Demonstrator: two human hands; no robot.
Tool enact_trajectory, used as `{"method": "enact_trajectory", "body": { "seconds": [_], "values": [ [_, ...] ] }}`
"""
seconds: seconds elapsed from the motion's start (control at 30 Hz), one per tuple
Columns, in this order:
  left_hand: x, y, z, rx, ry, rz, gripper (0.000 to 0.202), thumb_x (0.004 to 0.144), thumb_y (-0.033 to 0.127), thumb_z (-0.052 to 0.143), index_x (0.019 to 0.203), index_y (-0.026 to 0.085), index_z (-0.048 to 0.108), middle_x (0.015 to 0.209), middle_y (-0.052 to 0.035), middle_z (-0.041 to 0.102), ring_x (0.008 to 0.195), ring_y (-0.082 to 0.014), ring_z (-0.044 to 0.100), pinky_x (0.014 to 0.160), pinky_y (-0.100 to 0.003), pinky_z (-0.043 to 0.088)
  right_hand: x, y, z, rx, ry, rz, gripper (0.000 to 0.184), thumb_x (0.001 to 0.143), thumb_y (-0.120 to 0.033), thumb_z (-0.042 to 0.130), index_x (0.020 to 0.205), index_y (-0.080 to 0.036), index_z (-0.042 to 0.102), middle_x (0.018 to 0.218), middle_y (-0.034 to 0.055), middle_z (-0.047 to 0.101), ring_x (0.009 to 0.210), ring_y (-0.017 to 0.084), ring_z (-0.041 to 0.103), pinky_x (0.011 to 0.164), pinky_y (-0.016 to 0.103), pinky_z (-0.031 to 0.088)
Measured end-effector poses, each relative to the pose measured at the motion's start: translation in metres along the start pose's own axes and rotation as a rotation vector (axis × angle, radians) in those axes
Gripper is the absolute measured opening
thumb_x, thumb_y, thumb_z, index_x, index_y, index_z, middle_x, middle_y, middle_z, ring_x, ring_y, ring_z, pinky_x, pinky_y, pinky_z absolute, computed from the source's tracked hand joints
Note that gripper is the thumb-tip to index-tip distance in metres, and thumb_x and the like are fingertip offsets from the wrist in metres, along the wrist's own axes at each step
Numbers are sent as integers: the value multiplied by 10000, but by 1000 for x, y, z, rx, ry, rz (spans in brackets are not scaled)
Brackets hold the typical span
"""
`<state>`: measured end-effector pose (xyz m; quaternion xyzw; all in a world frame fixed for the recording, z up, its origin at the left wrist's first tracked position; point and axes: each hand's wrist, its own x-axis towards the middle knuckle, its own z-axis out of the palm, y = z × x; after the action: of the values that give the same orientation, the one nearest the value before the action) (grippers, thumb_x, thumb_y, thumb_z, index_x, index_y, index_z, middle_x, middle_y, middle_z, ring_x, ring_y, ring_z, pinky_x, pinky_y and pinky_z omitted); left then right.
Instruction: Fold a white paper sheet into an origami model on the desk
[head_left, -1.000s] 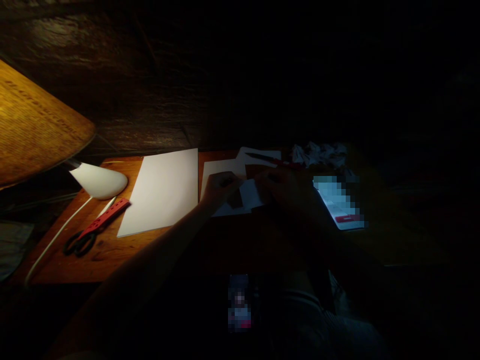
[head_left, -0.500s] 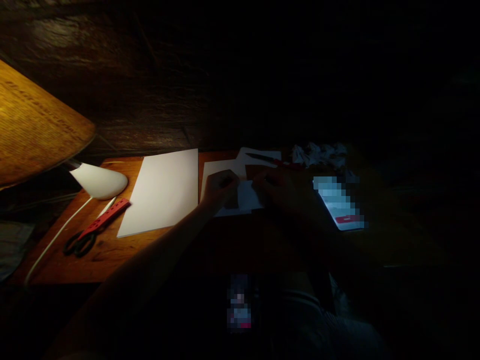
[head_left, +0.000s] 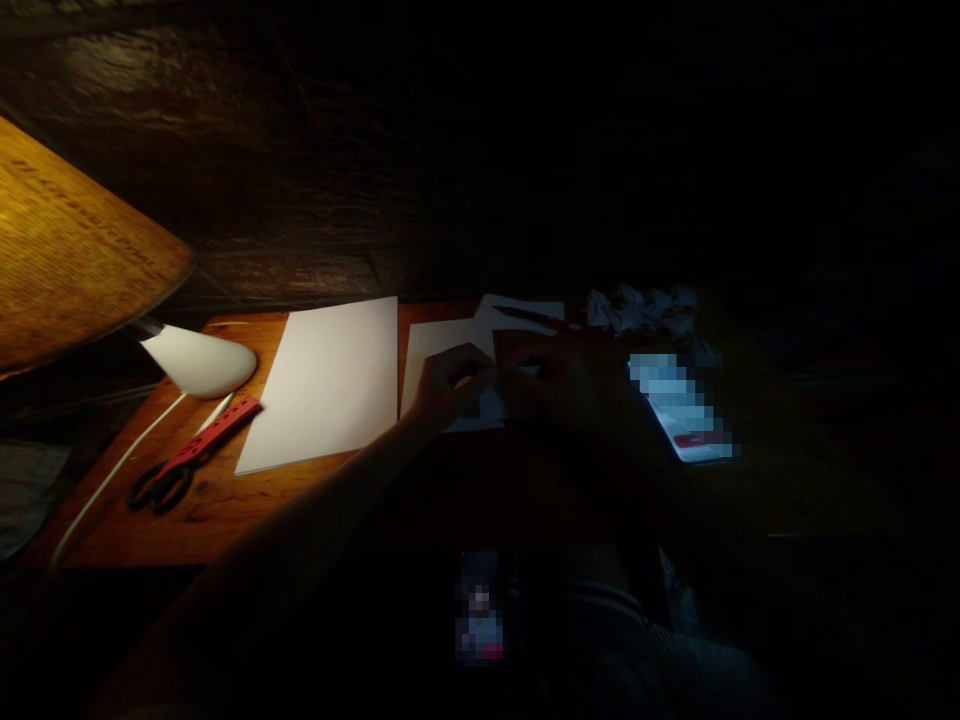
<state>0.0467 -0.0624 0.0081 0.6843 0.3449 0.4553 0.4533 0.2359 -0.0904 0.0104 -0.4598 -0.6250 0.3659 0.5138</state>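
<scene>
In the dim middle of the table, my left hand (head_left: 452, 382) is closed, thumb and fingers pinching a small white piece of paper (head_left: 491, 408). My right hand (head_left: 546, 385) lies in deep shadow just across from it, its fingers closed at the paper's other side. The fingertips of both hands nearly meet at the paper's upper edge. Beneath and behind them are white paper sheets (head_left: 433, 338). A dark pointed blade with a red handle (head_left: 551, 323) rests on the sheets beyond my hands, its exact kind unclear in the dark.
Left of my hands lies a large white sheet (head_left: 330, 385). Black-handled scissors (head_left: 169, 487) sit beside a red patterned strip (head_left: 214, 437), near a lamp's white base (head_left: 199, 360) and cord. A lit phone (head_left: 679, 410) and crumpled paper (head_left: 641, 310) are to the right.
My hands have come closer together over the small piece of paper. The left has shifted right, and less of the paper shows between them. Other objects stay put.
</scene>
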Motion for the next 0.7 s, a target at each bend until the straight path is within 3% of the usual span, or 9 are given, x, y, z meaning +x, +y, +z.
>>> {"method": "enact_trajectory", "body": {
  "seconds": [0.4, 0.7],
  "values": [
    [-1, 1, -1, 17, 4, 67, 113, 736, 255, 692, 654, 196, 643, 664, 3, 612, 638, -118, 552, 616, -271, 447, -4, -3, 8, 23, -37, 52, 174, 794, -369, 714, 748, -202, 734, 770, 25, 728, 711, 160, 616, 631, 271, 454],
    [1, 5, 1, -59, 122, -84, 218, 701, 345, 777, 607, 199, 645, 587, 15, 574, 582, -106, 492, 546, -252, 360, 0, -5, 2, 65, 63, 90, 164, 773, -367, 769, 731, -209, 766, 804, 41, 762, 751, 179, 653, 659, 288, 475]
  ]
}}
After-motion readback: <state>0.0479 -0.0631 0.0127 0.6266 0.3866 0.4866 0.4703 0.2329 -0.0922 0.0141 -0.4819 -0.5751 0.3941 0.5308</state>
